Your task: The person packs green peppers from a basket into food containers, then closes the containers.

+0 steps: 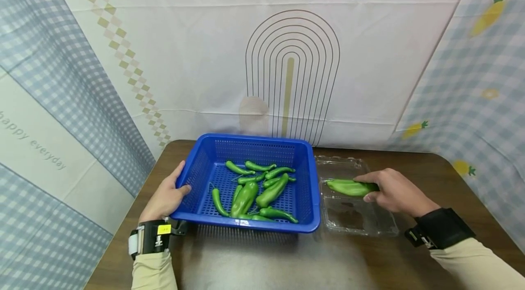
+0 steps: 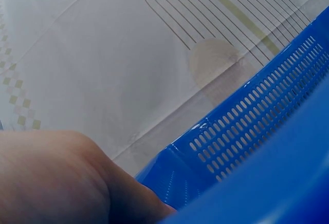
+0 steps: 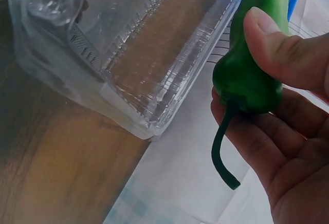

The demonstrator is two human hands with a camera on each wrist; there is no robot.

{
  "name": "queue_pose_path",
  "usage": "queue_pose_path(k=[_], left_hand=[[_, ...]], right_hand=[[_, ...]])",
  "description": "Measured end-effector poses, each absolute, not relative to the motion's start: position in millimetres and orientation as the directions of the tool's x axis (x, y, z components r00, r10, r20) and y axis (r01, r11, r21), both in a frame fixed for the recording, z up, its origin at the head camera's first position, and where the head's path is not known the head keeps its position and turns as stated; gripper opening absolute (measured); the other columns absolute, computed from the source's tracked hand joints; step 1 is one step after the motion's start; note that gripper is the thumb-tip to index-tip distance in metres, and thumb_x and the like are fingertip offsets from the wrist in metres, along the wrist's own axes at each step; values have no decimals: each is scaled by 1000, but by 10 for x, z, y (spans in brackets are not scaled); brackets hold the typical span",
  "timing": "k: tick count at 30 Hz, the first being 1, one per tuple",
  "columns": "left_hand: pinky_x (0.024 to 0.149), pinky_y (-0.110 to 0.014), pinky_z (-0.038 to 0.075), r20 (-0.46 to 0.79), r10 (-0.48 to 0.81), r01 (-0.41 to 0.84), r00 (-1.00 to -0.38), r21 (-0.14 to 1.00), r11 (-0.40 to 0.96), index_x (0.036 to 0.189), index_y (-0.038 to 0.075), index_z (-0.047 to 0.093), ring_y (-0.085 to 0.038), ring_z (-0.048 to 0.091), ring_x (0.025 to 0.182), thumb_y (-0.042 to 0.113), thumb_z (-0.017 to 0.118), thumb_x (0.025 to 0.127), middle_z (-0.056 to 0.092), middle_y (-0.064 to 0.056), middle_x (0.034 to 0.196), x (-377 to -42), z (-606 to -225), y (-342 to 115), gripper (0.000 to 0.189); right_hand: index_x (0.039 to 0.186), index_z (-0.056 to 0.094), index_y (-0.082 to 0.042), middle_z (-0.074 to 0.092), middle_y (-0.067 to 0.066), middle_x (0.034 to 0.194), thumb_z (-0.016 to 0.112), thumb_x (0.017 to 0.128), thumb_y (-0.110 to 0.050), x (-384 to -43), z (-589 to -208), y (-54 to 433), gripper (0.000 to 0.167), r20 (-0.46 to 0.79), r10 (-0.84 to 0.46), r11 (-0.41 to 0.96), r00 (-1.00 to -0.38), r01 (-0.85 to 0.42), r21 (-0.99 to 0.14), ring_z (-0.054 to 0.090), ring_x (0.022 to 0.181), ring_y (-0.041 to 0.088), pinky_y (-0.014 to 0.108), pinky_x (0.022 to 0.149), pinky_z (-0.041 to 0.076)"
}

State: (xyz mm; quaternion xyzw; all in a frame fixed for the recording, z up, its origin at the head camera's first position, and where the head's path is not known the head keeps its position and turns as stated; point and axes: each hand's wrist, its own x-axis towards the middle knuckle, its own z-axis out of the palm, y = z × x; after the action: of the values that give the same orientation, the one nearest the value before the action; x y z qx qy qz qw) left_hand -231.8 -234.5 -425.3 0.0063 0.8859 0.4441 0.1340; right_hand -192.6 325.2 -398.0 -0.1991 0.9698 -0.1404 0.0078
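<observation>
A blue plastic basket point(image 1: 305, 221) stands on the table, with several green peppers point(image 1: 245, 199) lying inside, some long and thin, some thicker. My left hand point(image 1: 165, 196) grips the basket's left rim, thumb over the inner side; in the left wrist view the hand point(image 2: 61, 178) is partly hidden behind the blue wall. To the right of the basket lies a clear plastic clamshell box point(image 1: 346, 219). Over it my right hand point(image 1: 395, 192) holds a large green pepper point(image 1: 346, 187). Seen from the right wrist, thumb and fingers pinch this pepper point(image 3: 257, 54) near its stem end, and its dark curved stem hangs free.
The dark wooden table point(image 1: 414, 167) ends at a white patterned cloth point(image 1: 197, 62) hanging behind it. Checked blue cloths point(image 1: 488, 112) hang at both sides. The basket's right side stands right beside the clear box.
</observation>
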Motion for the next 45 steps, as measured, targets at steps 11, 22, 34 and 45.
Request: queue_pose_path(k=[11,22,34,45], left_hand=[[116,-71,32,-230,134,-103,-964,786,610,168,16,-4,-54,32,149,10,45,107,8,-29,173,-2324,-4261,-2347,79],[115,-70,34,-228,130,-104,-965,786,609,168,17,-4,-52,35,146,10,45,107,8,-28,173,-2325,-4263,-2359,79],[114,-71,36,-224,137,-96,-965,787,610,168,16,-5,-54,36,147,10,46,108,9,-29,172,-2323,-4256,-2343,79],[116,-71,33,-241,126,-121,-962,793,597,168,18,-6,-54,32,149,10,45,108,7,-27,173,-2324,-4254,-2342,79]], right_hand=[[123,76,-6,78,-2,99,85,81,-7,-1925,-4033,3236,43,31,-390,882,-920,-383,-273,51,72,3,23,65,41],[124,76,-7,79,0,101,84,82,-6,-1932,-4063,3250,43,34,-398,877,-917,-391,-278,50,70,2,23,64,39],[124,76,-6,77,-2,96,84,82,-6,-1935,-4096,3250,43,21,-391,879,-920,-380,-289,47,65,2,22,61,38],[128,74,-6,59,-13,66,85,82,-6,-1935,-4155,3256,47,-9,-393,870,-920,-368,-329,34,55,-1,21,56,33]])
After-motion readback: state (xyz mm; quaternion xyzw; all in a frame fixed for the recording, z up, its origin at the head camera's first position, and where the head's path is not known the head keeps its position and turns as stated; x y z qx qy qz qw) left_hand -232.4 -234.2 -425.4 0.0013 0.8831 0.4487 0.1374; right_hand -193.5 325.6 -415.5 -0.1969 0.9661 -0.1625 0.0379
